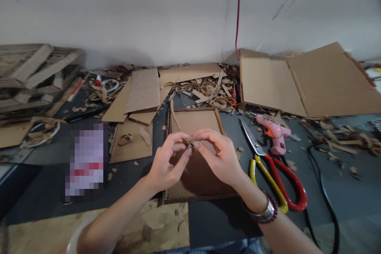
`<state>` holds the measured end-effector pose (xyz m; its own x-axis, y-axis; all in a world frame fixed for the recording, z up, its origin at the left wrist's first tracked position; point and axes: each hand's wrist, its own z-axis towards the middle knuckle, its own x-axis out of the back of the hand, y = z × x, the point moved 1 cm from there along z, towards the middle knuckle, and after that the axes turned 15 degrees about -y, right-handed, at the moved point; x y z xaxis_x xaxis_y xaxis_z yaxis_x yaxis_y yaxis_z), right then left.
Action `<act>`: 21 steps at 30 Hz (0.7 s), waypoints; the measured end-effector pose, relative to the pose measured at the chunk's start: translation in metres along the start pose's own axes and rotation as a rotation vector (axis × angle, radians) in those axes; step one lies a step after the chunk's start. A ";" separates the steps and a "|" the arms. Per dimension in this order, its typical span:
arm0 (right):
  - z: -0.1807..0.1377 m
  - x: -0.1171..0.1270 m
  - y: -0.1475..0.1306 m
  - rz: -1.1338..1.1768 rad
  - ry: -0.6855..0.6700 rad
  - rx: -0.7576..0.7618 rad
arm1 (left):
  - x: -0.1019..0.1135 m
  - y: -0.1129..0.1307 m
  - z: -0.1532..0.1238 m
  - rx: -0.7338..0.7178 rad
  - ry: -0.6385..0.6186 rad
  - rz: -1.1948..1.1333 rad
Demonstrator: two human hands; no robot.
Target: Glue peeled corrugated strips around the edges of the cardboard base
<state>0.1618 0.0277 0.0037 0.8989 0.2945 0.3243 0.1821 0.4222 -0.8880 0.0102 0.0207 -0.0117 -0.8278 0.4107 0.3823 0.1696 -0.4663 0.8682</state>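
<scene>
Brown twisted cardboard scrap is pinched between your left hand and right hand, both curled closely together above the square corrugated-cardboard frame, with red-and-yellow-handled steel scissors just beside.

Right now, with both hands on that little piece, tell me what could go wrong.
The small cardboard piece pinched between the left hand and right hand could slip and vanish among the similar scraps on the bench. The scissors lie beside the right hand, so a sideways move might catch the blade. The pink glue gun sits among cardboard offcuts; if it is hot, which cannot be told, they could scorch.
</scene>
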 end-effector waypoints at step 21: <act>-0.001 0.001 -0.002 -0.116 0.030 0.077 | 0.007 0.009 0.011 -0.033 -0.052 0.161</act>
<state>0.1629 0.0267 0.0054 0.8854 0.2148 0.4122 0.2553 0.5164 -0.8174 0.0117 0.0276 0.0020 -0.7623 0.3686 0.5320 0.2789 -0.5547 0.7839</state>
